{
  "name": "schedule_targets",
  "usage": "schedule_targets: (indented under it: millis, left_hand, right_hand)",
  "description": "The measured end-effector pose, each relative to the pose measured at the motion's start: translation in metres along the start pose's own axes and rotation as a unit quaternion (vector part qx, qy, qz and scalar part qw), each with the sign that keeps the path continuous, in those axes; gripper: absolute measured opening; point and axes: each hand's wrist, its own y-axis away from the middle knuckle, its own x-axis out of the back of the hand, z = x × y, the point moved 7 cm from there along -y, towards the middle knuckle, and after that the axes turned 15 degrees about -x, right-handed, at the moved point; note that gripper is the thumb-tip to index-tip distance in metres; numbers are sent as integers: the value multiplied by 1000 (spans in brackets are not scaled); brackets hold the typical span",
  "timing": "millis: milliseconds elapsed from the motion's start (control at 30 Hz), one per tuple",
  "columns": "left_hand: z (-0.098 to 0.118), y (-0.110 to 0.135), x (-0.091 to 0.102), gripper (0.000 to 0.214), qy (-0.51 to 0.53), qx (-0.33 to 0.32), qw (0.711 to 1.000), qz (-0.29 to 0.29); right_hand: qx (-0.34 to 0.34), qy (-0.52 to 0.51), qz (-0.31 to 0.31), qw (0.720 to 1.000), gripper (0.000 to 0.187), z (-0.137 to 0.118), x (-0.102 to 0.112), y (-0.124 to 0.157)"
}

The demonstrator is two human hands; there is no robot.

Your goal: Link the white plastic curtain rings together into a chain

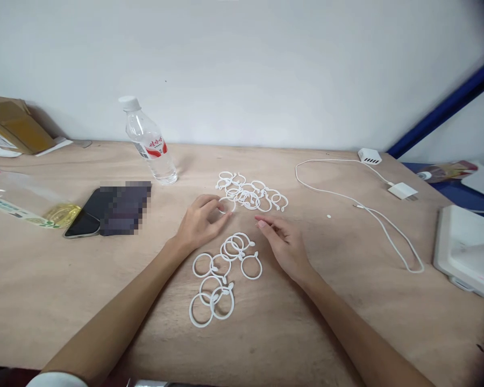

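My left hand [201,221] is closed on a white plastic ring [234,202], its thumb and forefinger at the ring's near edge. That ring lies at the left front of a pile of similar white rings [262,209], each with a small tab. To the right, my right hand [285,243] is closed, with thumb and forefinger nearly together; anything small between their tips cannot be made out. Nearer to me, between my forearms, lies a second loose group of white rings [251,278], several of them overlapping.
A water bottle [157,153] stands behind my left hand. Further left are a dark phone [84,215], a lying clear bottle [24,199] and an open cardboard box [28,129]. A white cable [326,189], charger [403,190] and white device [465,250] are at the right.
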Motion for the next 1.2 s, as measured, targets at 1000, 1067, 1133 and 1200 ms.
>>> schedule_targets:
  millis: [1000, 1067, 1133, 1200]
  left_hand:
    - [59, -10, -18, 11, 290, 66, 955, 0]
    - [56, -11, -18, 12, 312, 81, 946, -22]
    - [52, -11, -18, 13, 337, 90, 936, -48]
    - [46, -11, -17, 18, 352, 92, 929, -63]
  right_hand:
    - [-38, -187, -55, 980, 20, 9, 3, -7]
    - [-38, -179, -68, 981, 21, 6, 2, -7]
    - [-31, -163, -73, 983, 21, 1, 1, -5]
    - [-24, -137, -66, 988, 20, -3, 1, -3]
